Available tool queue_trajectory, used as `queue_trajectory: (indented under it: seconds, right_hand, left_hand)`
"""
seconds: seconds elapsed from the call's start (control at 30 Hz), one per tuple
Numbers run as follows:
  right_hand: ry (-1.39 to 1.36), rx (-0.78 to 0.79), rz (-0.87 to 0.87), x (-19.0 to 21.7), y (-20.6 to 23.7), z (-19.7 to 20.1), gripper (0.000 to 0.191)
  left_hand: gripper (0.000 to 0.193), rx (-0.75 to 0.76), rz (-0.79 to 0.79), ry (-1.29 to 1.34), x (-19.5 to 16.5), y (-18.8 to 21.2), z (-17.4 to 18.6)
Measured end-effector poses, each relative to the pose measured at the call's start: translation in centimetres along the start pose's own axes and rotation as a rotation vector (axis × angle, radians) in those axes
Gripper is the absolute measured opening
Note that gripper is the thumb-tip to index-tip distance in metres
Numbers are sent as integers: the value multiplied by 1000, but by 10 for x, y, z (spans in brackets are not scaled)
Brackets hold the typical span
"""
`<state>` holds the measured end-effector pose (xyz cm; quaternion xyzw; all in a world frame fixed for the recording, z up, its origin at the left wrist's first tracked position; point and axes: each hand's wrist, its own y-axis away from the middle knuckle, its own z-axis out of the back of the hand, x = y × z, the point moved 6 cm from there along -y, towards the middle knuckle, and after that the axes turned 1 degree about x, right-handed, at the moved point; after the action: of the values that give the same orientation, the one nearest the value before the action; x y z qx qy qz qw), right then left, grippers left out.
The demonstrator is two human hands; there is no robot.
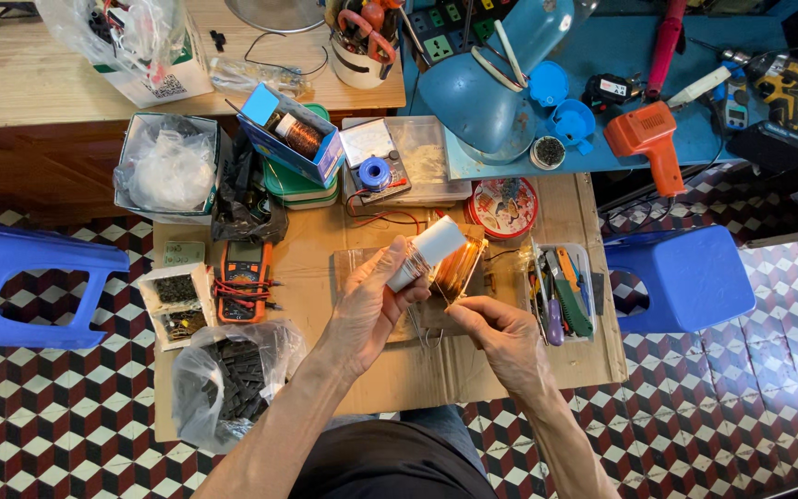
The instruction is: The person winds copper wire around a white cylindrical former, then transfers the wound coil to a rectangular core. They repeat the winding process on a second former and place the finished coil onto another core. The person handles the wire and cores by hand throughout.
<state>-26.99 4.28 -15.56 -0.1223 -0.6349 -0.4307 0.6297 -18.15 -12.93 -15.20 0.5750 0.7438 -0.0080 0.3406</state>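
1. Fingers of left hand wrap the white tube; copper coil sits just beyond fingertips.
2. Right hand fingers pinch thin wire below coil, I think.
3. Risk: wire kinks/snaps if pulled hard; loose grip & turns slacken.

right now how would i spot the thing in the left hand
Start at the brown cardboard sheet covering the low table between the two blue plastic stools. Over its middle, the left hand grips a white plastic tube wound with copper-coloured wire. It is the only white cylinder held up off the cardboard, and the right hand pinches fine wire just below it.
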Motion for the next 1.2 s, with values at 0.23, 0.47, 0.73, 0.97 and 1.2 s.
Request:
queue_trajectory:
  seconds: [0.23, 0.47, 0.73, 0.97, 1.2]
  right_hand:
    - [-74, 23, -33, -15, -11, 8, 19]
    - [-58, 59, 25, -15, -23, 19, 14]
    - [495, 12, 340, 68, -21, 21, 20]
    - [682, -134, 400, 120, 20, 7, 19]
    - [555, -122, 161, 76, 50, -3, 22]
  left_hand:
    - [43, 126, 76, -160, 0, 11, -8]
    - [41, 279, 258, -203, -4, 26, -21]
    - [43, 408, 222, -562, -13, 40, -21]
    - [42, 317, 82, -807, -6, 29, -7]
    - [42, 177, -113, -768, -8, 15, -9]
